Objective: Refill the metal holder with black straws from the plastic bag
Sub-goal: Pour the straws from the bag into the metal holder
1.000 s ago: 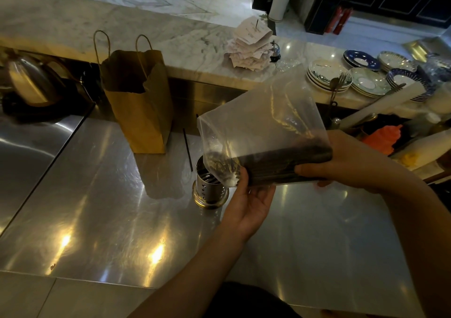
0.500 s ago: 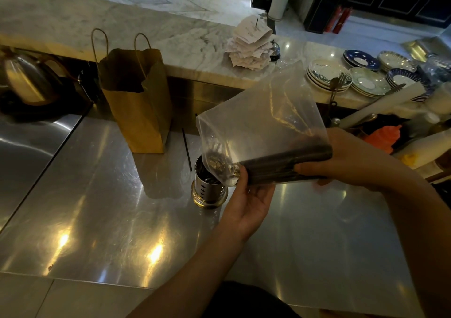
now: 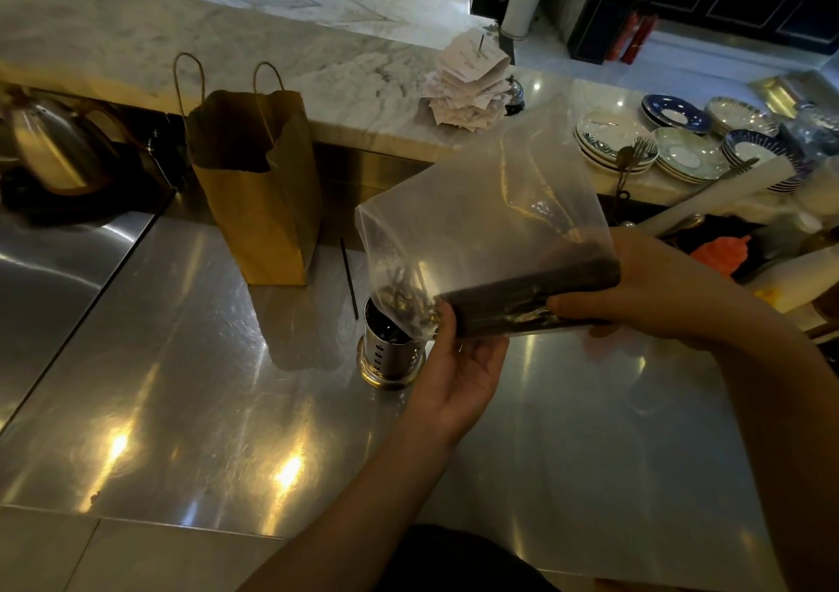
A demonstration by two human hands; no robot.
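A clear plastic bag [image 3: 481,210] with a bundle of black straws [image 3: 522,296] lying along its bottom edge hangs over the steel counter. My right hand [image 3: 658,292] grips the bag and straw bundle at the right end. My left hand [image 3: 458,364] holds the bag from below near its left corner, thumb up against the plastic. That corner dips over the perforated metal holder [image 3: 390,355], which stands on the counter with some black straws inside. One loose black straw [image 3: 348,278] lies on the counter behind the holder.
A brown paper bag [image 3: 259,187] stands behind the holder to the left. A metal kettle [image 3: 50,146] sits far left. Stacked plates [image 3: 613,142], a receipt spike [image 3: 472,83] and bottles [image 3: 722,251] crowd the right side on and below the marble ledge.
The bag's left corner has sunk slightly closer over the holder's mouth. Both hands keep their grip in nearly the same place.
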